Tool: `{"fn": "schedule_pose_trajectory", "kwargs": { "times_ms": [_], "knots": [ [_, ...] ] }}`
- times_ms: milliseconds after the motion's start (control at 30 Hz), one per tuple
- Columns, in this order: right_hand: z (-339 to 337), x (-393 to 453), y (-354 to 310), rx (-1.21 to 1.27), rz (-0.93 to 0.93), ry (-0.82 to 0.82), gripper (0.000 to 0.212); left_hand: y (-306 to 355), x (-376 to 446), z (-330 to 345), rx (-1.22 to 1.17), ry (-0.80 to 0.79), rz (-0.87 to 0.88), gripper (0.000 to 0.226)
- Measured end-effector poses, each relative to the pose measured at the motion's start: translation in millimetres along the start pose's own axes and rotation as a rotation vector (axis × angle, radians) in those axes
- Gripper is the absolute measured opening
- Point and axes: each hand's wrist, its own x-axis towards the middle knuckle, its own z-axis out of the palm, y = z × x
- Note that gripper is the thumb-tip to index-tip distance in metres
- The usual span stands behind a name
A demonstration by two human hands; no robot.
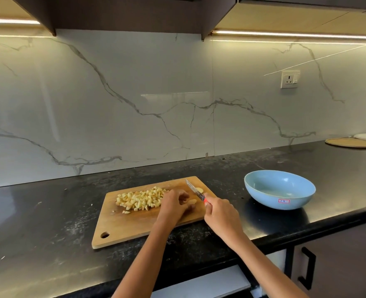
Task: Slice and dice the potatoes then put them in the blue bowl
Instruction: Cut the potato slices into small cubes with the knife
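Most pale yellow potato cubes (142, 200) lie heaped on the wooden cutting board (134, 224). The left hand (173, 204) pinches a last slice; the right hand (220, 214) grips the red-handled knife (196, 191). The round blue bowl (279, 190), toward the worktop's right end, looks empty.

Pale yellow potato cubes (141, 200), brown wooden board (132, 224), blue bowl (279, 189), black counter (38, 222).

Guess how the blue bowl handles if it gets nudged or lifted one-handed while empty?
The blue bowl looks rigid and glossy, so probably slick under a grip at its rim. It appears empty and shallow with a wide mouth and narrower base, so it would likely slide on the smooth black counter rather than tip. If ceramic, it may chip; material unclear.
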Motion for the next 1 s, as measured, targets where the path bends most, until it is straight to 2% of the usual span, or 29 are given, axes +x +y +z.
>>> {"fn": "schedule_pose_trajectory", "kwargs": {
  "times_ms": [133, 233, 433, 500, 600, 1000],
  "knots": [
    [0.3, -3.4, -2.0, -0.013, -0.015, 0.018, 0.038, 1.0, 1.6, 1.3, 0.056, -0.03, 0.034, 0.02],
    [0.8, -4.9, -2.9, -0.017, -0.014, 0.031, 0.035, 1.0, 3.9, 4.4, 0.085, -0.039, 0.046, 0.024],
    [-2.0, -4.5, -4.5, -0.021, 0.02, 0.028, 0.033, 1.1, 2.2, 3.6, 0.072, 0.138, 0.017, 0.028],
    [-2.0, -5.2, -4.7, -0.032, 0.015, 0.027, 0.033, 1.9, 1.3, 4.0, 0.087, 0.088, -0.012, 0.033],
    [-2.8, -6.0, -6.4, -0.044, 0.004, 0.022, 0.032, 2.7, 2.1, 5.8, 0.122, 0.041, -0.003, 0.025],
    [-3.5, -12.7, -13.4, -0.128, -0.015, -0.033, 0.027, 0.2, 1.4, 6.0, -0.038, 0.049, -0.078, 0.016]
  ]
}}
